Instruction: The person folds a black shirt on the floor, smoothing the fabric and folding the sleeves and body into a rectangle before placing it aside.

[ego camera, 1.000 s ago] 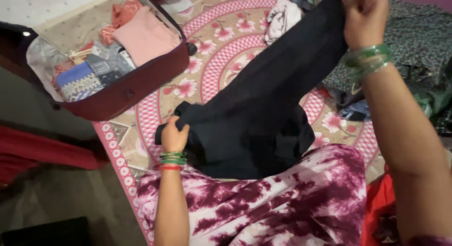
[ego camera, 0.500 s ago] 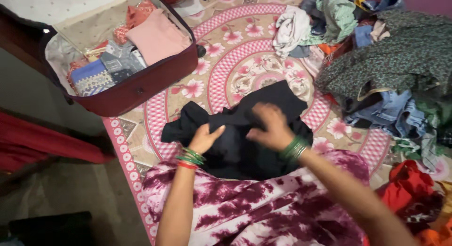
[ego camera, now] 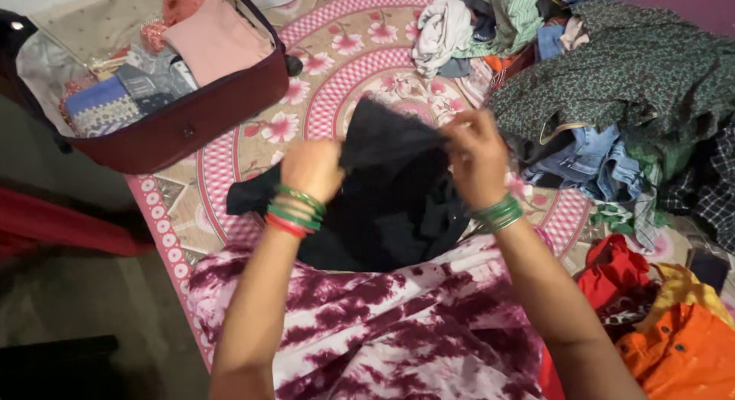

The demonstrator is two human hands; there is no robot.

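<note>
Both hands are raised together over the lap, each closed on the top edge of a black garment (ego camera: pixel 390 193): the left hand (ego camera: pixel 310 169) pinches one corner and the right hand (ego camera: pixel 476 156) pinches the other, so the cloth is stretched between them and hangs down in front. Its lower part lies bunched on a pink floral bedspread (ego camera: pixel 337 78) and against the person's maroon tie-dye clothing (ego camera: pixel 398 323), with one dark flap trailing out to the left. Green and red bangles (ego camera: pixel 295 210) ring the left wrist, and green bangles (ego camera: pixel 498 212) ring the right.

Judging by how it lies, the garment is only partly folded: the top edge is gathered, but the bottom is loose and crumpled, and it is not in the case.

To the upper left, an open maroon suitcase (ego camera: pixel 184 120) already holds folded pieces, among them a pink one (ego camera: pixel 214 36) and blue-grey patterned ones (ego camera: pixel 107 101). To the right, well apart from the suitcase, an unsorted heap (ego camera: pixel 612 86) waits: dark green print, denim, striped and white cloth. Orange and red clothes (ego camera: pixel 666 323) lie at the lower right.
</note>
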